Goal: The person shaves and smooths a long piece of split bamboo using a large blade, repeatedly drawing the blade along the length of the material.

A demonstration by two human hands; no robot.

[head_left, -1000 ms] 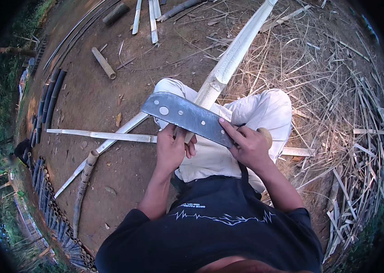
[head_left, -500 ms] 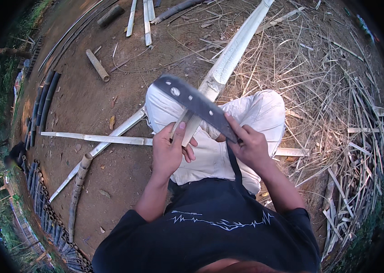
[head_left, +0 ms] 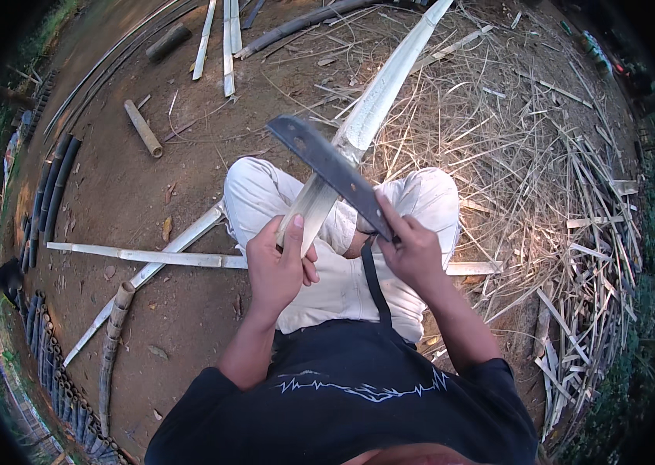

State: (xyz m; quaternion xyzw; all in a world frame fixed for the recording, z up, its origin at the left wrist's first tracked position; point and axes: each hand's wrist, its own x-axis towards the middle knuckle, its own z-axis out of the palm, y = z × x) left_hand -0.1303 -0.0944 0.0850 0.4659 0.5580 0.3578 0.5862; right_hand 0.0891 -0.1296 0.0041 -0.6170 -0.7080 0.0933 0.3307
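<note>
A long split bamboo strip (head_left: 391,89) runs from my lap up to the far right, its pale inner side showing a node near the middle. My left hand (head_left: 277,267) is closed around its near end, the thumb lying on top. Across the strip, just on my side of the node, lies a broad dark knife blade (head_left: 326,169) with several holes in it. My right hand (head_left: 411,252) grips this knife at its near right end, index finger extended along the blade; the handle is hidden in the fist. Both hands are above my crossed legs in light trousers (head_left: 320,291).
Thin bamboo shavings (head_left: 475,147) cover the ground at right, with a heap of split strips (head_left: 591,310) farther right. At left lie two crossing bamboo strips (head_left: 149,256), a short bamboo tube (head_left: 143,128) and a longer bamboo pole (head_left: 114,349). Stacked dark bamboo (head_left: 56,364) lines the left edge.
The knife has moved slightly away from me along the strip, and its blade has tilted, so its face looks narrower. The whole view has shifted a little; both grips stay the same.
</note>
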